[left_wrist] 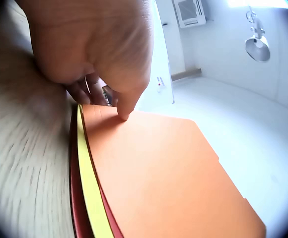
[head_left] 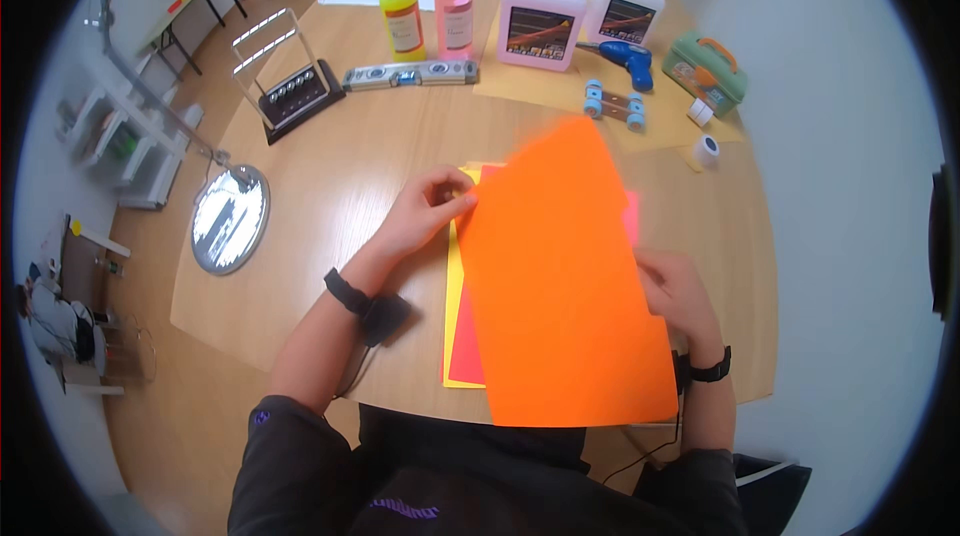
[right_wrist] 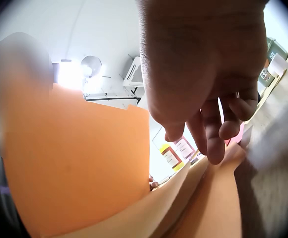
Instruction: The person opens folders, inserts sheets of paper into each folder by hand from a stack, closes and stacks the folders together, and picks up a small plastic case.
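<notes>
An orange file folder [head_left: 565,276] with a stepped edge lies over a stack of folders, one leaf raised. Under its left side show a yellow folder [head_left: 453,311] and a red folder [head_left: 467,341]; a bit of pink [head_left: 631,218] peeks out at the right. My left hand [head_left: 430,211] pinches the orange folder's left edge, thumb [left_wrist: 125,106] on its face and the other fingers behind. At the right edge is my right hand [head_left: 680,291], its fingers partly hidden by the orange leaf. In the right wrist view its loose fingers [right_wrist: 213,144] point down at the lower orange leaf.
Across the back stand a yellow bottle [head_left: 403,21], a pink bottle [head_left: 454,21] and two jugs [head_left: 541,16]. Nearer are a spirit level [head_left: 410,74], Newton's cradle [head_left: 297,98], blue drill [head_left: 630,61], wheeled toy [head_left: 614,108] and green case [head_left: 705,74]. A round lamp [head_left: 231,220] hangs left.
</notes>
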Demonstrator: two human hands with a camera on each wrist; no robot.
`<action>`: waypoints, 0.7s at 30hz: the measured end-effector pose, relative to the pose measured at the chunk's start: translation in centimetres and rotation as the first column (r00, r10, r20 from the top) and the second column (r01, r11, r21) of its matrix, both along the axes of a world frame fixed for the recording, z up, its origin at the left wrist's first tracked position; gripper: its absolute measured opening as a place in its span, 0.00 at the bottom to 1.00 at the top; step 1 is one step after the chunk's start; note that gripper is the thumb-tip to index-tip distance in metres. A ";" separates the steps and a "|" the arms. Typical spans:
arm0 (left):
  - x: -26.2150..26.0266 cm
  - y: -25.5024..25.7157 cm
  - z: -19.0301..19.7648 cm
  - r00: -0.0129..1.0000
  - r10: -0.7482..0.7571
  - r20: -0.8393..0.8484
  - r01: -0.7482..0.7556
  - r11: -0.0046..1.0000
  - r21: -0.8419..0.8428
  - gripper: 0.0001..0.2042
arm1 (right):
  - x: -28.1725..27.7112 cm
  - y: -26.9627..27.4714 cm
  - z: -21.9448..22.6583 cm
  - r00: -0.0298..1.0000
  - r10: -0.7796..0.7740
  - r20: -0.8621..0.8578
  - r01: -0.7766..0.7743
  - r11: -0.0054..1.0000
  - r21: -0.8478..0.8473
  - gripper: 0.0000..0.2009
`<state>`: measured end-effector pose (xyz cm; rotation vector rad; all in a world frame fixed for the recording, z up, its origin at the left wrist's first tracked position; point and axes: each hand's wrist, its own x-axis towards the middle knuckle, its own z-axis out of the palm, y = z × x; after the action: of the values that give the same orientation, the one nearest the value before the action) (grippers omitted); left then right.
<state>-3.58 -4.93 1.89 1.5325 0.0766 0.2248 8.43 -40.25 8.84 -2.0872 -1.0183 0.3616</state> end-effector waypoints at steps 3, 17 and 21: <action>0.2 -0.5 -0.6 0.997 0.072 -0.002 -0.071 0.993 0.097 0.11 | 0.7 -0.7 0.4 0.998 0.059 -0.011 -0.060 0.998 -0.031 0.12; -3.6 -3.6 6.9 0.933 0.154 -0.324 0.194 0.543 0.817 0.40 | 0.6 -1.1 0.0 0.984 -0.141 -0.107 0.116 0.972 -0.207 0.22; -2.7 -4.2 5.0 0.965 0.031 -0.259 0.187 0.610 0.770 0.44 | -0.3 -0.9 -1.3 0.999 -0.032 0.029 0.036 0.988 -0.149 0.27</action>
<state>-6.26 -9.16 6.91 2.4644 0.1158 -0.0304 8.16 -41.12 7.54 -2.2459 -0.9965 0.4051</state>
